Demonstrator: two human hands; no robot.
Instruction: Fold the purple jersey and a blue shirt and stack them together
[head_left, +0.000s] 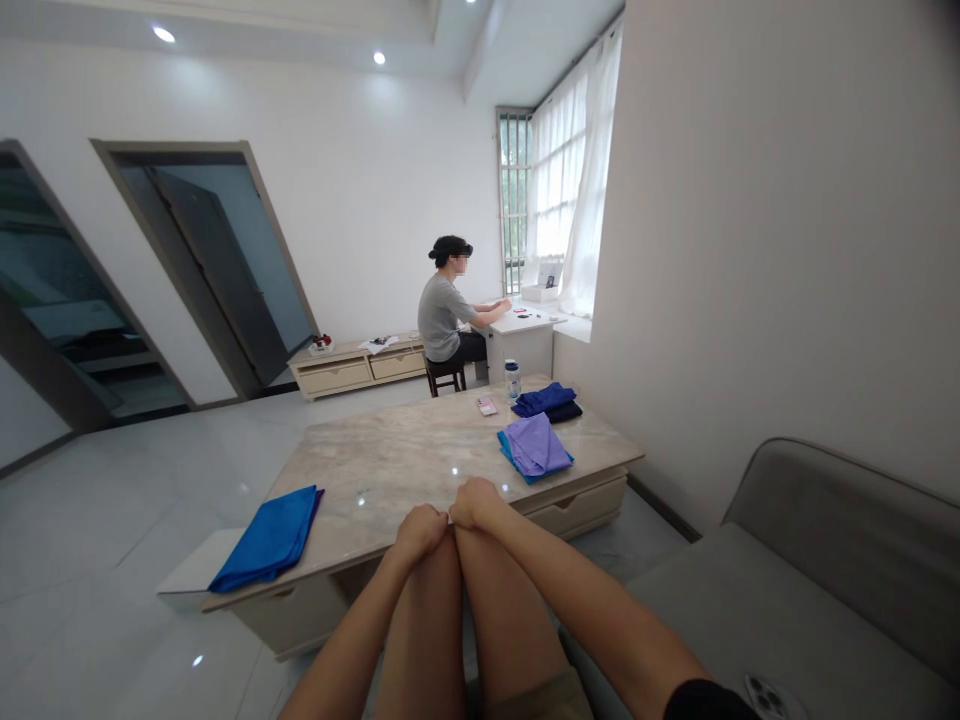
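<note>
My left hand (422, 530) and my right hand (476, 503) rest close together on my knees, at the near edge of the marble-topped table (390, 450). Both have their fingers curled closed, and no object shows in either one; the insides of the fingers are hidden. Beyond my right hand lies a folded lavender cloth (538, 445) on top of a bright blue cloth (514, 465). Behind these sits a folded dark blue cloth (544, 400). Off to the left, a folded blue cloth (270, 535) with a purple edge lies on the table's corner.
A phone (487, 406) and a clear bottle (512, 380) stand toward the table's far side. Across the room a person (446, 310) sits at a white desk (525, 320). A grey sofa (810, 590) is at my right, and a low cabinet (337, 375) lines the far wall.
</note>
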